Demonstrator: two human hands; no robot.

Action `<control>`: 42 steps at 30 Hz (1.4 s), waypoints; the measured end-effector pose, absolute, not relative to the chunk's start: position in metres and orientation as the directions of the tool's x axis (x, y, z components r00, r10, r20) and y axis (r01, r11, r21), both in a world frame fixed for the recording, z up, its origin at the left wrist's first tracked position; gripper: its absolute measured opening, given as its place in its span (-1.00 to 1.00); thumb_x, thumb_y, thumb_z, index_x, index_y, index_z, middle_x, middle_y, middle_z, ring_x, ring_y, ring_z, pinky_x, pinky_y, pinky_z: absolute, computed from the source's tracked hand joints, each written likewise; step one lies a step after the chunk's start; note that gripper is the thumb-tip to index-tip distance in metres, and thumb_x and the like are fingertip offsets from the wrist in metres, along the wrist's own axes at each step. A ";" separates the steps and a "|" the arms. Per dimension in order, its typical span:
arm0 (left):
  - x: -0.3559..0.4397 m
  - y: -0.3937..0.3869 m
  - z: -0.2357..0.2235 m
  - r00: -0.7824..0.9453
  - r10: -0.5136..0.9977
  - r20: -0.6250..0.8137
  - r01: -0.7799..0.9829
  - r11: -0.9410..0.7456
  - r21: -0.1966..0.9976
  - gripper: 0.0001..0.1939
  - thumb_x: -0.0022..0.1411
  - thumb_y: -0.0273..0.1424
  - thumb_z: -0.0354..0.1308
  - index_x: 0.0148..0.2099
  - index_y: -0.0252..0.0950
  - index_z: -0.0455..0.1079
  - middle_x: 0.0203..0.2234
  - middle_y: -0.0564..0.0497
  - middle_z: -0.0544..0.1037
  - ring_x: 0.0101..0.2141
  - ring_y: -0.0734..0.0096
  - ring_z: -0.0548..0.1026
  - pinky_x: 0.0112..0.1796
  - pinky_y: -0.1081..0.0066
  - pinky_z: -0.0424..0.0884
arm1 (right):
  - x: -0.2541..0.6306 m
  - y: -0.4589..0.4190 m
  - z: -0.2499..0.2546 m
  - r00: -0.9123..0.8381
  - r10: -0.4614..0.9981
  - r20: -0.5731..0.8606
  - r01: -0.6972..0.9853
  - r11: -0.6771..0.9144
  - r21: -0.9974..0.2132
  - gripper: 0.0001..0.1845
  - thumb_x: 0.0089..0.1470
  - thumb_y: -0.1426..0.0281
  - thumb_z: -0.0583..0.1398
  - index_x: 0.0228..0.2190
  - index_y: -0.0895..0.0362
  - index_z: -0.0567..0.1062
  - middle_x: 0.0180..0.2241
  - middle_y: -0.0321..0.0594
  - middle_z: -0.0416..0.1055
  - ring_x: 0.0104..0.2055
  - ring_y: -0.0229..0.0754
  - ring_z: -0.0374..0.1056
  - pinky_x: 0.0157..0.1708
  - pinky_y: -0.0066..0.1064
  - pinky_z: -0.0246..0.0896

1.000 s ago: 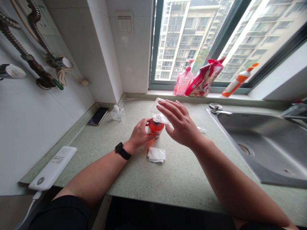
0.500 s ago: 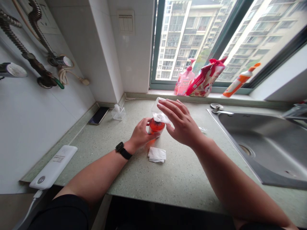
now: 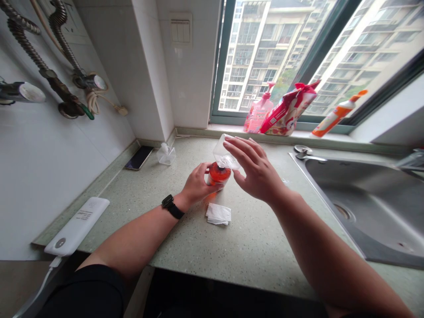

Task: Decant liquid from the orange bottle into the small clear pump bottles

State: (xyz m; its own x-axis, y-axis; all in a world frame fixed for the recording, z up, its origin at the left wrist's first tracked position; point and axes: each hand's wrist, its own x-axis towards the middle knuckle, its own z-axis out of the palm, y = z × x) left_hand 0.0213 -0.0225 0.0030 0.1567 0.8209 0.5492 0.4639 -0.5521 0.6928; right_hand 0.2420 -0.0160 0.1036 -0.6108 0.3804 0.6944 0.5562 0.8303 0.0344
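My left hand (image 3: 198,183) is wrapped around a bottle of red-orange liquid (image 3: 219,176) that stands upright on the counter. Right above its dark neck is a clear plastic container (image 3: 222,149), tilted, its lower end meeting the bottle's top. My right hand (image 3: 253,165) has its fingers over the container's right side and its thumb low; the palm side is hidden. Just in front of the bottle lies a folded white tissue (image 3: 218,214). Farther left stands a small clear square container (image 3: 166,155) with a whitish piece at its top.
At the counter's back left lies a phone (image 3: 139,157); a white power bank (image 3: 77,227) with a cable is at the left edge. A steel sink (image 3: 371,194) takes up the right. On the windowsill stand a pink pump bottle (image 3: 259,114), a red bag (image 3: 289,110) and an orange-and-white bottle (image 3: 338,115).
The whole view has shifted slightly, so things appear a little farther right. Both hands keep the same hold, with the clear container still over the bottle's neck.
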 end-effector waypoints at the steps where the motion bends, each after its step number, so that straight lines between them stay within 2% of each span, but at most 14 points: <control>1: 0.021 -0.022 0.003 0.157 0.821 0.548 0.461 -0.552 0.695 -0.36 0.19 -0.16 0.54 0.19 -0.21 0.37 0.05 -0.17 0.61 0.03 0.05 0.62 0.07 0.03 0.59 | 0.242 -0.016 0.104 -0.612 0.387 0.689 0.560 0.828 0.033 0.11 0.14 0.67 0.17 0.55 -0.20 -0.05 0.48 -0.18 0.25 0.50 0.12 0.20 0.50 0.20 0.05; 17: 0.021 -0.020 0.006 0.143 0.846 0.514 0.444 -0.519 0.731 -0.40 0.16 -0.25 0.56 0.14 -0.26 0.41 0.06 -0.17 0.62 0.02 0.10 0.61 0.07 0.06 0.57 | 0.234 -0.006 0.110 -0.642 0.366 0.674 0.538 0.841 0.054 0.13 0.13 0.66 0.19 0.56 -0.16 -0.08 0.46 -0.15 0.28 0.48 0.15 0.22 0.49 0.23 0.06; 31: 0.021 -0.021 0.008 0.123 0.841 0.527 0.465 -0.518 0.718 -0.38 0.11 -0.22 0.58 0.09 -0.21 0.35 -0.01 -0.15 0.62 0.00 0.05 0.62 0.00 0.05 0.61 | 0.232 -0.009 0.115 -0.673 0.363 0.644 0.530 0.844 0.078 0.17 0.14 0.68 0.18 0.57 -0.20 -0.14 0.48 -0.21 0.26 0.49 0.14 0.21 0.51 0.22 0.02; 42: 0.019 -0.021 0.005 0.112 0.841 0.529 0.504 -0.507 0.700 -0.38 0.09 -0.23 0.59 0.05 -0.19 0.32 -0.05 -0.11 0.61 -0.03 0.05 0.62 -0.04 0.09 0.59 | 0.228 -0.012 0.117 -0.685 0.350 0.639 0.516 0.852 0.087 0.12 0.19 0.66 0.17 0.57 -0.21 -0.14 0.47 -0.21 0.28 0.49 0.11 0.23 0.51 0.22 0.03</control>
State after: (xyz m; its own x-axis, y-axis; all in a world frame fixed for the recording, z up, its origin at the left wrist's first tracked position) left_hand 0.0193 -0.0209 0.0054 0.1119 0.8413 0.5288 0.5040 -0.5067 0.6995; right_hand 0.2283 -0.0122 0.1173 -0.6847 0.3500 0.6393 0.5164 0.8519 0.0868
